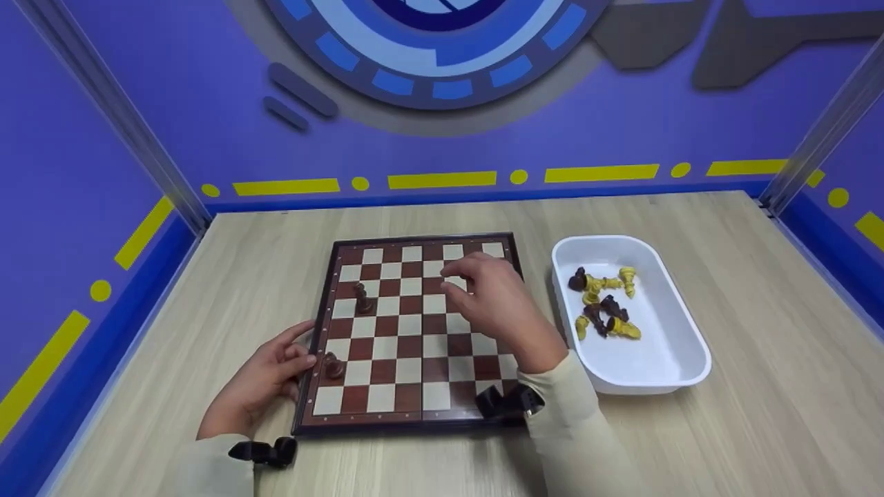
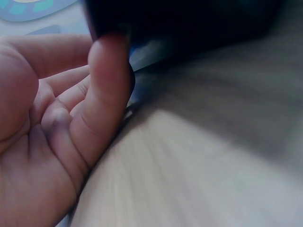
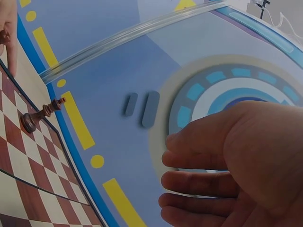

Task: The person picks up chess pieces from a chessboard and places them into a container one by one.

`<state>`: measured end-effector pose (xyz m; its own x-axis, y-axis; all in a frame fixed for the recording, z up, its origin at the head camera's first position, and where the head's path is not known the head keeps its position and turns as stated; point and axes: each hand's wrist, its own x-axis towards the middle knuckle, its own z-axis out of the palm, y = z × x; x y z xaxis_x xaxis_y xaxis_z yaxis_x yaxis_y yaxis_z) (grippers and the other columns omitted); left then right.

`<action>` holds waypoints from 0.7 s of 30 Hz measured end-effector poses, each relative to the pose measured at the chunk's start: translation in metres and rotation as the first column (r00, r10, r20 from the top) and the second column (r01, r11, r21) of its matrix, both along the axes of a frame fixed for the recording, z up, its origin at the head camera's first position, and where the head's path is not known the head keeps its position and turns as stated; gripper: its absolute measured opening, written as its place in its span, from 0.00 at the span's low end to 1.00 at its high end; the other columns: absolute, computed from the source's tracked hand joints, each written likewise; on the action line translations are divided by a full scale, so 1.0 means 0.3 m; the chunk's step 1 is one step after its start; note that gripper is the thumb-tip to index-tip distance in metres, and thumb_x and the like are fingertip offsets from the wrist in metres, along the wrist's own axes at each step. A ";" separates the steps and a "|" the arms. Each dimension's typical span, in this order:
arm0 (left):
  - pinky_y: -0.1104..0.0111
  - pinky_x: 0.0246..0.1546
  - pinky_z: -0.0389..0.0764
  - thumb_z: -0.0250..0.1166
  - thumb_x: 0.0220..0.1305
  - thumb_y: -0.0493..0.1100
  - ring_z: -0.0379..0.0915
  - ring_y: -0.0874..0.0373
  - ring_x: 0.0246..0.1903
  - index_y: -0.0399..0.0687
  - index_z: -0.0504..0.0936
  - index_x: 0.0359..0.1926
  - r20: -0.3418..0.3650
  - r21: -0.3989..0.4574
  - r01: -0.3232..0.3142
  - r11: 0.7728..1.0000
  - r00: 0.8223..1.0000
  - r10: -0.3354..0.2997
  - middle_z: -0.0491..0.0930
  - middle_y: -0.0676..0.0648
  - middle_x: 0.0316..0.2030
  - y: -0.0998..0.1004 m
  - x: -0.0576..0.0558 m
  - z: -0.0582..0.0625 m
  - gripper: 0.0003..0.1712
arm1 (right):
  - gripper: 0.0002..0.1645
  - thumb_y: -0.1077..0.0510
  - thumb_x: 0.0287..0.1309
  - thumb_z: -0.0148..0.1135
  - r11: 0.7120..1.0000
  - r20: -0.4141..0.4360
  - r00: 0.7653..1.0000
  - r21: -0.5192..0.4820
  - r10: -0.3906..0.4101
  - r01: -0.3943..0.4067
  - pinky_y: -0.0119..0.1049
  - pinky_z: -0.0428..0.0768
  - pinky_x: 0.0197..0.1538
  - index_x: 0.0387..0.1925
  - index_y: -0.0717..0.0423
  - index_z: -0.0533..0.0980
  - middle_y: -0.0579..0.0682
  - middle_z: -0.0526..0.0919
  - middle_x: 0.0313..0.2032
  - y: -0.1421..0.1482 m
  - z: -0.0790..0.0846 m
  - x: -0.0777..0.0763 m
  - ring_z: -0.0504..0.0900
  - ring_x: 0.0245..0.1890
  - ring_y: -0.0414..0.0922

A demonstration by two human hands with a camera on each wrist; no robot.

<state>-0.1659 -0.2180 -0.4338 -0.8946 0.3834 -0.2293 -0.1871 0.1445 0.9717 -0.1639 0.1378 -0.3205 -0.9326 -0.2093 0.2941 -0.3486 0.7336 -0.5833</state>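
Note:
A brown-and-cream chessboard (image 1: 409, 324) lies on the table. Against its left edge rest the fingertips of my left hand (image 1: 266, 369), also seen close up in the left wrist view, where the board's side (image 2: 165, 28) is dark. My right hand (image 1: 494, 297) hovers above the board's right half, thumb and fingers apart, nothing visible between them; the right wrist view shows its fingers (image 3: 199, 182) fairly straight. A tall dark chess piece (image 1: 364, 301) stands on the left half, also seen in the right wrist view (image 3: 40, 117). Another dark chess piece (image 1: 334, 366) stands near my left thumb.
Right of the board sits a white plastic tray (image 1: 680, 331) with several yellow chess pieces (image 1: 627, 279) and dark chess pieces (image 1: 595, 321) lying in it. Blue panels (image 1: 442, 152) wall the wooden table (image 1: 773, 310) at the back and both sides.

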 end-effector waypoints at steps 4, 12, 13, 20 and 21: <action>0.67 0.19 0.84 0.59 0.69 0.38 0.78 0.62 0.21 0.47 0.47 0.76 0.003 0.001 -0.005 1.000 1.000 0.005 0.75 0.54 0.32 0.002 -0.001 -0.002 0.42 | 0.11 0.54 0.61 0.62 0.999 -0.012 0.999 0.027 0.031 -0.031 0.43 0.80 0.45 0.42 0.53 0.84 0.48 0.85 0.42 -0.014 -0.004 0.002 0.81 0.40 0.46; 0.67 0.18 0.83 0.60 0.68 0.38 0.77 0.63 0.20 0.47 0.47 0.76 0.010 0.021 -0.002 1.000 1.000 0.001 0.76 0.55 0.32 0.002 0.000 -0.002 0.42 | 0.09 0.55 0.60 0.63 0.998 -0.017 0.998 0.013 0.062 -0.061 0.42 0.81 0.51 0.39 0.52 0.85 0.48 0.85 0.42 -0.040 -0.015 0.005 0.82 0.46 0.47; 0.67 0.18 0.83 0.60 0.68 0.38 0.77 0.63 0.20 0.47 0.47 0.76 0.010 0.021 -0.003 1.000 1.000 0.003 0.76 0.55 0.32 0.002 0.000 -0.003 0.42 | 0.09 0.55 0.60 0.63 0.998 -0.018 0.998 0.010 0.066 -0.066 0.42 0.81 0.50 0.39 0.52 0.85 0.48 0.85 0.42 -0.043 -0.016 0.005 0.82 0.46 0.47; 0.67 0.18 0.83 0.59 0.68 0.38 0.76 0.63 0.19 0.48 0.48 0.76 0.016 0.012 -0.011 1.000 1.000 0.011 0.76 0.54 0.31 0.005 0.003 0.000 0.42 | 0.12 0.56 0.59 0.62 0.995 -0.007 0.996 0.021 0.094 -0.093 0.44 0.81 0.50 0.41 0.57 0.84 0.51 0.84 0.42 -0.066 -0.022 0.007 0.83 0.44 0.49; 0.67 0.18 0.83 0.59 0.68 0.38 0.76 0.63 0.19 0.48 0.48 0.76 0.014 0.010 -0.011 1.000 1.000 0.010 0.76 0.54 0.31 0.005 0.004 0.000 0.42 | 0.12 0.56 0.59 0.62 0.995 -0.007 0.995 0.023 0.098 -0.098 0.44 0.81 0.50 0.42 0.57 0.83 0.52 0.84 0.42 -0.068 -0.024 0.007 0.83 0.44 0.49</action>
